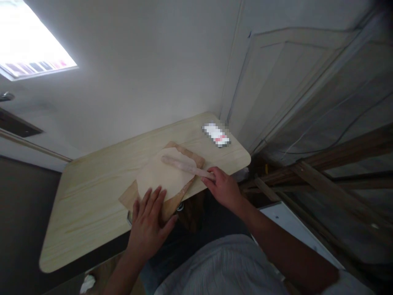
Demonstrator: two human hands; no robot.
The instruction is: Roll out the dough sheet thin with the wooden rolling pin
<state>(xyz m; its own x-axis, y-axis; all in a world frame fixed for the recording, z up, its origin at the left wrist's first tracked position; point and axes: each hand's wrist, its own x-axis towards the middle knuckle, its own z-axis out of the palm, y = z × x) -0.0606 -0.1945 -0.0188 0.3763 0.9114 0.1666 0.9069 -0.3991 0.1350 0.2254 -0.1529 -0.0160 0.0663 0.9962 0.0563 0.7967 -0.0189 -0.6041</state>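
On the board at the counter's near edge, the pale sheet probably wants even pressure; the right hand's grip is wrapped round one end of the rolling pin, while the left hand lies spread, grasping nothing. A blurred white object sits toward the far right corner, apart from the pin.

Beyond the right hand, a white object is obscured by pixelation; under the left hand, part of a pale flat sheet is hidden.
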